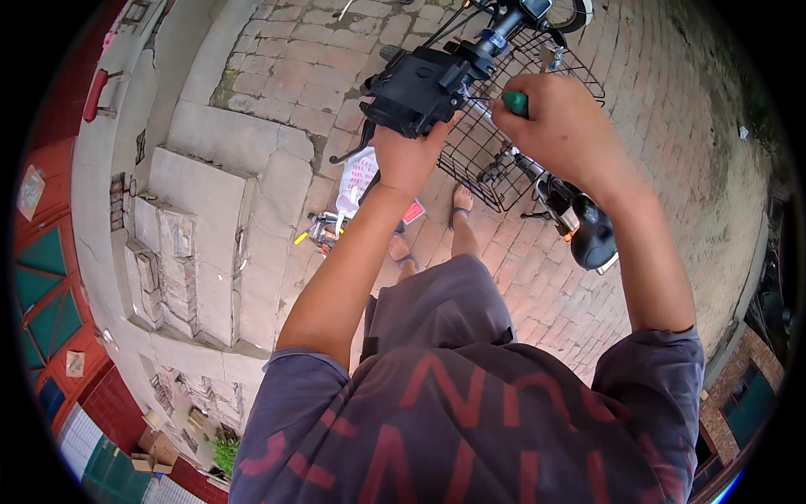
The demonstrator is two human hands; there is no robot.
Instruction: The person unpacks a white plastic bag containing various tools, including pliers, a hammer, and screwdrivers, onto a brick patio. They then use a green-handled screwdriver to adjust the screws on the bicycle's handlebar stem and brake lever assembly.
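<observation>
My left hand is closed around the underside of a black boxy device on the bike's handlebar, the thumb along its right edge. To the right, my right hand is a fist round a green-handled tool. Only the rounded end of the handle shows; the rest is hidden, so I cannot tell the tool's kind. Below and between both hands is the black wire basket of the bike. Its black saddle is beyond my right wrist.
Beside my left forearm lie a white plastic bag with pink print, a pile of tools and a red flat packet. Concrete steps rise at left. My sandalled feet stand on brick paving. The bike's wheel is at the top.
</observation>
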